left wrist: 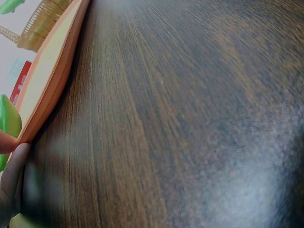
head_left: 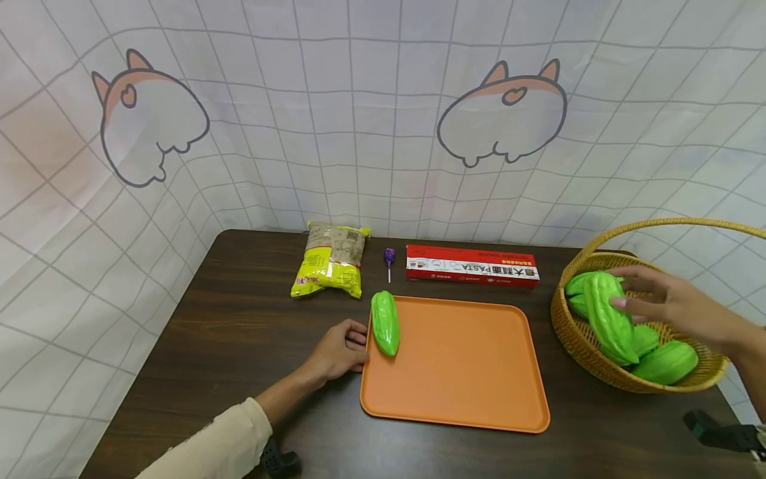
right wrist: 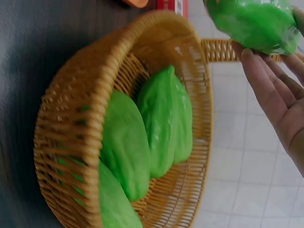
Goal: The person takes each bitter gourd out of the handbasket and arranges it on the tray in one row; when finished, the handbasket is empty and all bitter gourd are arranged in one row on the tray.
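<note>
Backing the dark wood-grain table point(head_left: 251, 332), a white grid-patterned sheet point(head_left: 377, 186) stretches from nine to three o'clock. The left hand point(head_left: 335, 356) pinches an orange rectangular tray point(head_left: 461, 366) at its nine-o'clock rim; a glossy green ridged gourd point(head_left: 385, 324) lies on it at ten. At three, the right hand point(head_left: 664, 299) grips another green gourd point(head_left: 609, 319) over a tan wicker basket point(head_left: 574, 344).

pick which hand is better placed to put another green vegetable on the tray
Right, most likely: the right hand holds a green vegetable over the basket, while the left hand grips the edge of the tray farthest from that basket.
</note>
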Motion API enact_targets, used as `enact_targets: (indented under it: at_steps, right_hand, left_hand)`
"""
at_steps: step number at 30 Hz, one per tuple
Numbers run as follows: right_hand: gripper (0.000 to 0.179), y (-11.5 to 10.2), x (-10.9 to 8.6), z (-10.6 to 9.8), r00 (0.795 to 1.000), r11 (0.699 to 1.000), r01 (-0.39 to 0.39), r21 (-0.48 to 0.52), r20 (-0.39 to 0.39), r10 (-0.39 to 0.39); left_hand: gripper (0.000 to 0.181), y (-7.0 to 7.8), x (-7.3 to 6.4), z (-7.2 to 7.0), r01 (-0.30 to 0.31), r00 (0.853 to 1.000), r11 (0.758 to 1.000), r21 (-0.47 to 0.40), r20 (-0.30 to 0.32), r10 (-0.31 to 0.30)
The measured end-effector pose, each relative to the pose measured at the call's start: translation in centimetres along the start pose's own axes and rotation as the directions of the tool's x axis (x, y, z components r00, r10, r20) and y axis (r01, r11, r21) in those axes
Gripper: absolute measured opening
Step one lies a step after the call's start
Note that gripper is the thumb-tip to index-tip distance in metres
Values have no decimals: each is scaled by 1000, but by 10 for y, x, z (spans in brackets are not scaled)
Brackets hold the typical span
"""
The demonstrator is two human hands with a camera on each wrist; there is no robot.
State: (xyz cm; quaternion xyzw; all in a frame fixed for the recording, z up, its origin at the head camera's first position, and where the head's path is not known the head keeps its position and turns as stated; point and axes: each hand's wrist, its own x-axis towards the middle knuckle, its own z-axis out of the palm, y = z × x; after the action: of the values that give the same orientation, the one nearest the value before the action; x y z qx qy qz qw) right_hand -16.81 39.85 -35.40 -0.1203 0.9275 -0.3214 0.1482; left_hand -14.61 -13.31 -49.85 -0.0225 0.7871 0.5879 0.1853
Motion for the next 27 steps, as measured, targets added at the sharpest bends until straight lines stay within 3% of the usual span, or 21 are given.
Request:
enact_targets:
  at_steps: [7,17,27]
  right_hand:
    - [61,-12,-4,13,998,993,35,115,50,-41]
    - [60,-29,-3,29,991,984,100,147,75,-112]
    - [57,-39,5,49,989,981,112,156,78,-125]
  left_hand:
    - [51,0,-1,0,0,1000,1000,-5,5,0]
    - [51,0,-1,0,-2,1000,1000,0,0,2]
    - [51,0,-1,0,-3,1000,1000,7,-6,3]
